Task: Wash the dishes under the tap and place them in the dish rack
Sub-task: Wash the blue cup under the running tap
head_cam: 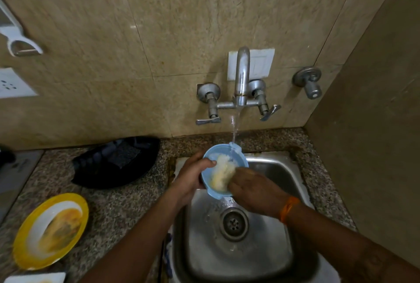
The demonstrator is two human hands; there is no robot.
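Observation:
My left hand (193, 175) grips the rim of a light blue plastic bowl (237, 157), held tilted over the steel sink (272, 169). My right hand (254, 188) presses a foamy yellow-white sponge (222, 175) into the bowl. Water runs from the wall tap (242, 76) onto the bowl's far rim. A yellow-rimmed plate (51, 229) with food smears lies on the counter at the left. A black dish rack (118, 163) sits at the back of the counter, left of the sink.
A speckled granite counter (118, 210) surrounds the sink. A white dish edge (36, 277) shows at the bottom left. The drain (235, 223) lies below my hands. A second valve (310, 83) sticks out of the wall at the right, with a side wall close by.

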